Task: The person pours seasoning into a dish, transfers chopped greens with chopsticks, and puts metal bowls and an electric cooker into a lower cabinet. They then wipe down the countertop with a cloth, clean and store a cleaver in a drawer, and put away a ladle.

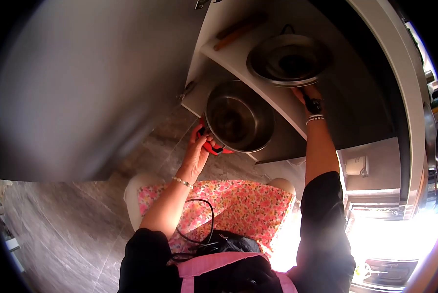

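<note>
So the left hand (199,141) was wrapped round the red handle (210,148) of a steel pot (238,117) by the lower shelf (281,141). Right hand (309,95) sat at the near rim of a wide pan (285,61) by the upper shelf (255,68), couldn't tell if gripping tbh. Cabinet door (97,83) hung open.

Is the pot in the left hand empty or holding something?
Empty, it appears: the pot in the left hand shows bare metal inside and no visible contents, though its bottom is dim.
</note>
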`<action>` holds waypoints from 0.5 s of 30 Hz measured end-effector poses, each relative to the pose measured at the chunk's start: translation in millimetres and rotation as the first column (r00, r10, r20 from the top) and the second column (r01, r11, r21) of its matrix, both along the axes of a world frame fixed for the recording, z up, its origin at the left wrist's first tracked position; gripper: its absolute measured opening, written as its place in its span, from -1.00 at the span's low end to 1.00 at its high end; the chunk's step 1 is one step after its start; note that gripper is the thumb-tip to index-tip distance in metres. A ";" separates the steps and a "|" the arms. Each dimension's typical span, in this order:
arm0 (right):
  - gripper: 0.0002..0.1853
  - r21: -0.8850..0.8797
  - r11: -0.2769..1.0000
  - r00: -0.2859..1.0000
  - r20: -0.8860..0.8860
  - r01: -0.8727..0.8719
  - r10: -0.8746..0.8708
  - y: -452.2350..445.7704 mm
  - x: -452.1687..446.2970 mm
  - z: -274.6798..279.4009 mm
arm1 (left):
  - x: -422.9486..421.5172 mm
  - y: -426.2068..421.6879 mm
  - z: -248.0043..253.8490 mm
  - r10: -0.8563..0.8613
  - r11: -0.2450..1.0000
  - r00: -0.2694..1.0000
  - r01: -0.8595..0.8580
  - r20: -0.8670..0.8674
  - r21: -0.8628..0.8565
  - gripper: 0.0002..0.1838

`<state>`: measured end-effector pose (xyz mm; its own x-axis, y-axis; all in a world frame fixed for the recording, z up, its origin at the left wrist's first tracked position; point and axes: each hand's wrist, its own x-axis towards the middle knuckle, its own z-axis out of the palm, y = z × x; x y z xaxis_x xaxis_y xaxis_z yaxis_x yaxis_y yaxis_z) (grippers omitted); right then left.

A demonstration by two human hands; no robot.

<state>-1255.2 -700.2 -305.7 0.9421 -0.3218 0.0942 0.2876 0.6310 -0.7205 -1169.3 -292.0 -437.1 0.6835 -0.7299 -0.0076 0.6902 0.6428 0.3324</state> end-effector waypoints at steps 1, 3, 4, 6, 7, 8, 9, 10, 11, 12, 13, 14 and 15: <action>-0.58 -0.062 0.998 1.000 -0.011 0.000 -0.001 -0.4 0.1 1.9 | 0.6 -0.4 -0.4 0.000 1.000 1.000 0.000 -0.002 -0.006 -0.66; -0.57 -0.212 0.977 0.998 -0.045 0.026 -0.036 0.8 -5.1 8.3 | 1.1 -0.4 -1.4 0.001 1.000 1.000 -0.001 -0.005 -0.023 -0.66; -0.57 -0.280 0.958 0.993 -0.074 0.070 -0.094 4.8 -8.4 14.1 | 1.2 -0.8 -3.3 -0.003 1.000 1.000 0.003 -0.003 -0.030 -0.67; -0.48 -0.265 0.899 0.906 -0.148 0.350 -0.396 19.1 -14.0 33.0 | 1.8 -0.5 -5.2 -0.007 0.999 1.000 0.007 0.005 -0.046 -0.67; -0.44 -0.164 0.842 0.823 -0.182 0.514 -0.538 16.9 -17.0 38.3 | 1.5 -0.7 -5.5 -0.012 0.999 1.000 0.012 -0.004 -0.049 -0.67; -0.39 -0.070 0.746 0.717 -0.229 0.662 -0.658 22.0 -18.5 48.6 | 1.8 -1.6 -5.2 -0.015 0.998 1.000 0.015 -0.010 -0.055 -0.67; -0.41 -0.083 0.707 0.661 -0.294 0.702 -0.690 27.1 -19.3 56.6 | 2.1 -1.9 -4.6 -0.020 0.998 1.000 0.019 -0.012 -0.056 -0.68; -0.43 -0.099 0.667 0.599 -0.357 0.738 -0.716 47.0 -15.2 71.8 | 2.5 -2.0 -5.9 -0.020 0.997 1.000 0.020 0.001 -0.072 -0.67; -0.44 -0.119 0.629 0.537 -0.417 0.768 -0.734 57.0 -11.3 81.0 | 3.6 -3.2 -7.4 -0.015 0.996 1.000 0.017 0.015 -0.088 -0.67; -0.42 -0.212 0.651 0.536 -0.416 0.729 -0.735 58.2 -8.7 86.0 | 4.6 -3.4 -9.2 -0.008 0.994 1.000 0.011 0.028 -0.105 -0.67; -0.40 -0.303 0.667 0.536 -0.415 0.681 -0.735 53.4 -5.5 90.2 | 5.6 -2.8 -8.9 -0.003 0.995 1.000 0.005 0.016 -0.096 -0.67; -0.37 -0.393 0.673 0.533 -0.415 0.626 -0.737 45.6 -3.1 91.8 | 5.5 -3.0 -9.2 0.000 0.996 1.000 0.000 0.001 -0.088 -0.67; -0.42 -0.395 0.724 0.596 -0.412 0.565 -0.689 37.2 -0.2 93.9 | 4.8 -4.4 -9.7 0.001 0.997 1.000 -0.002 -0.016 -0.081 -0.66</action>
<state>-1255.4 -663.0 -211.8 0.4335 -0.8823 -0.1837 0.1167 0.2570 -0.9593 -1164.5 -296.3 -446.8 0.6849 -0.7275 0.0403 0.6940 0.6681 0.2683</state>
